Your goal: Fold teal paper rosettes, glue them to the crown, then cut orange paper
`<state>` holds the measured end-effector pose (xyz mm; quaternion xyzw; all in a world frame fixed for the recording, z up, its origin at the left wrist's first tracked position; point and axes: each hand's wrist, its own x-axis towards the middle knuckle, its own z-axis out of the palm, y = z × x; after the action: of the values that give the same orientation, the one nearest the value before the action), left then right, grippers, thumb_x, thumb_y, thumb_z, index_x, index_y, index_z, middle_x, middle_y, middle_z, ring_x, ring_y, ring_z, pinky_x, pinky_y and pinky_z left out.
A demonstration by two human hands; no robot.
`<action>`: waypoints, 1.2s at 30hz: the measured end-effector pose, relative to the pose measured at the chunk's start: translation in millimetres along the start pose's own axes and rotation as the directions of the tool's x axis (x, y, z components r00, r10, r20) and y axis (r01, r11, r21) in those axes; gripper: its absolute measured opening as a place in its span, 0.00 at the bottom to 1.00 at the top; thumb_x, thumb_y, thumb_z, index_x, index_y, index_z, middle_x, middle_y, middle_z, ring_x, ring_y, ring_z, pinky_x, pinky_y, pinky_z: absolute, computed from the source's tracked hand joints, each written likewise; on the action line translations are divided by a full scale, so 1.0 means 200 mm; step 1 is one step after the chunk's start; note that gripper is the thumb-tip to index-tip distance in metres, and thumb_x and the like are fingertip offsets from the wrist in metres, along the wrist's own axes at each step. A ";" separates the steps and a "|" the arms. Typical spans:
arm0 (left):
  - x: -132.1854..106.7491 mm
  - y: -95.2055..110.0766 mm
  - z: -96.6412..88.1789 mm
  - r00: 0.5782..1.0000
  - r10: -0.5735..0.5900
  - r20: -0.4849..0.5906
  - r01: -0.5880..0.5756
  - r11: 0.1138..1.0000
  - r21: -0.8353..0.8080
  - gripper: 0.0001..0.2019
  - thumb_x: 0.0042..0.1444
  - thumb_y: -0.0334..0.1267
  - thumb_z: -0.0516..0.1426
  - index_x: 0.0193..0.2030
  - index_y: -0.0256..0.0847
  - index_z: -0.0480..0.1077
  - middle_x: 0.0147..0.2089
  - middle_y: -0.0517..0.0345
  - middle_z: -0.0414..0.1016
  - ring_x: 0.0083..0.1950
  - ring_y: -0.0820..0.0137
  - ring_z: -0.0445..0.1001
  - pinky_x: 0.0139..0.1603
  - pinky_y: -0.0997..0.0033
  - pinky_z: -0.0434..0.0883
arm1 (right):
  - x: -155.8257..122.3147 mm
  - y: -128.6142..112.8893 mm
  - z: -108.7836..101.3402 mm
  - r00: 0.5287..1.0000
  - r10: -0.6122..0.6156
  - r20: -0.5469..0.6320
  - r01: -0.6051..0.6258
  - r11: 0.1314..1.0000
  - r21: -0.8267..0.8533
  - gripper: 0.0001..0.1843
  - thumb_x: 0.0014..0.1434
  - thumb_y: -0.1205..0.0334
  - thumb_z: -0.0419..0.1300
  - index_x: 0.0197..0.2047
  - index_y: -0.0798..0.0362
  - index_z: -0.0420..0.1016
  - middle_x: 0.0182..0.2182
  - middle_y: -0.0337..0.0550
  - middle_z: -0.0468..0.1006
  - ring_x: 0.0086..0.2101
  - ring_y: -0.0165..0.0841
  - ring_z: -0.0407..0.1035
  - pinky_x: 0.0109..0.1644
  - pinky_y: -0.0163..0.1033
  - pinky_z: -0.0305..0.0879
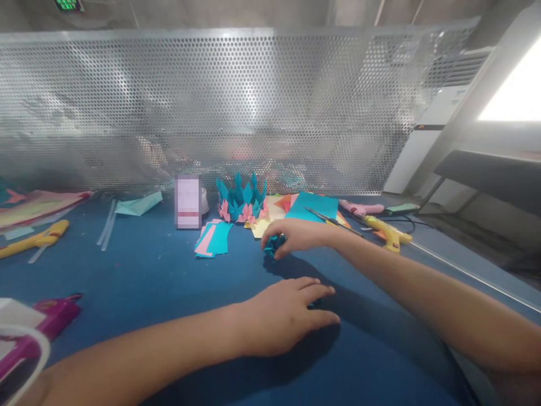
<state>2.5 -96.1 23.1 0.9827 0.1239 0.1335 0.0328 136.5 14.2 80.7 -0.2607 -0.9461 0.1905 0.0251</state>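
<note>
My right hand (291,235) reaches across the blue table (139,282) and is closed around a small folded teal paper piece (274,246). My left hand (287,316) lies palm down nearer to me, fingers stretched out over the table; a dark bit of teal paper (313,305) peeks from under its fingertips. Behind the right hand stands a teal and pink origami crown (242,200). A small stack of teal and pink paper slips (213,239) lies to its left.
Coloured paper sheets (313,206) with scissors (329,221) lie at the back right, beside a yellow glue gun (386,232) and a pink one (361,208). Another yellow glue gun (34,239) and paper pile (38,206) sit left; a magenta tool (51,316) near left. A perforated metal screen (236,107) closes the back.
</note>
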 end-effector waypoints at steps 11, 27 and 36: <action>-0.05 -0.19 -0.12 0.940 -0.339 -0.038 0.335 0.898 0.286 0.15 0.46 0.20 0.51 0.37 0.40 0.71 0.43 0.47 0.73 0.43 0.60 0.71 0.42 0.61 0.70 | 0.42 -0.04 0.02 0.987 -0.148 -0.067 0.139 0.983 -0.120 0.19 0.46 0.74 0.63 0.43 0.50 0.77 0.47 0.41 0.74 0.49 0.35 0.65 0.49 0.35 0.59; -0.22 -0.50 -0.14 0.792 -0.566 -0.230 0.607 0.686 0.401 0.10 0.44 0.22 0.51 0.25 0.36 0.71 0.38 0.41 0.72 0.43 0.53 0.70 0.42 0.53 0.68 | -0.38 0.43 -0.09 0.696 0.592 -0.406 -0.716 0.618 -0.325 0.12 0.54 0.60 0.57 0.39 0.57 0.74 0.36 0.54 0.76 0.38 0.43 0.70 0.39 0.40 0.59; -0.16 -0.43 -0.08 0.865 -0.456 -0.211 0.502 0.769 0.396 0.09 0.57 0.30 0.51 0.39 0.35 0.72 0.53 0.45 0.69 0.55 0.59 0.66 0.56 0.59 0.63 | -0.54 0.51 0.06 0.615 0.626 -0.479 -0.788 0.513 -0.341 0.16 0.60 0.58 0.51 0.47 0.59 0.66 0.35 0.56 0.76 0.32 0.41 0.71 0.34 0.38 0.58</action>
<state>-51.6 -20.3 22.5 0.8917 0.3986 0.1397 -0.1627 276.7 35.7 37.1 -0.6489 -0.7510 -0.1213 0.0134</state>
